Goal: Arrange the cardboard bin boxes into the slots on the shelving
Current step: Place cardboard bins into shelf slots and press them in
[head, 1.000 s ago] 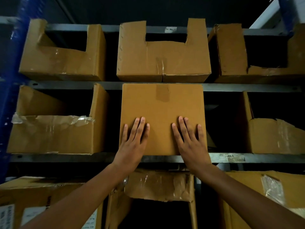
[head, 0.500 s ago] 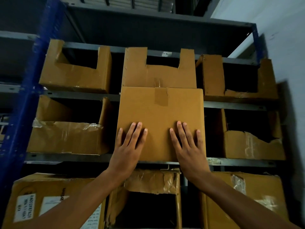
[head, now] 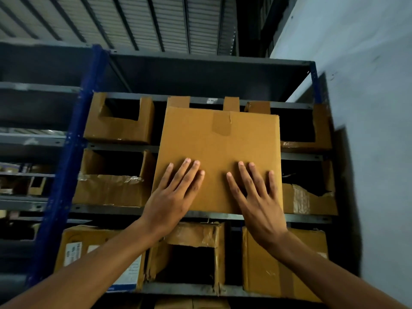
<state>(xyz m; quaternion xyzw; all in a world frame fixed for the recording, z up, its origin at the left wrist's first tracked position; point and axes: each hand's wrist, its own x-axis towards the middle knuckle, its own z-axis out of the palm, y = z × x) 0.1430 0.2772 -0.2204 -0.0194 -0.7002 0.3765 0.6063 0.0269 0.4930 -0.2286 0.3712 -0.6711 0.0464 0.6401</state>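
— Where is the box?
— Centre of the frame. The cardboard bin box (head: pixel 219 139) fronts the middle slot of the middle row; its lower edge is at the shelf rail (head: pixel 211 215); its plain taped face is toward me, and its top edge covers most of the upper centre bin (head: pixel 178 101).
— And your grips?
— Both spread flat, pinching nothing; my left grip (head: pixel 171 197) and right grip (head: pixel 260 201) press palms and straight fingers on the lower half of that face.
— What worries you?
— Nothing is hooked round an edge. I judge that if the base slips off the rail, the box drops toward the lower centre bin (head: pixel 196 235), since flat palms cannot catch it; pushing low may also tip the top out toward me.
— Anything else?
— The slot looks tight between the torn bin at centre left (head: pixel 111 190) and the bin at centre right (head: pixel 312 201); an uneven push could skew the box and snag or crush a neighbour's wall; I cannot tell how deep it sits.
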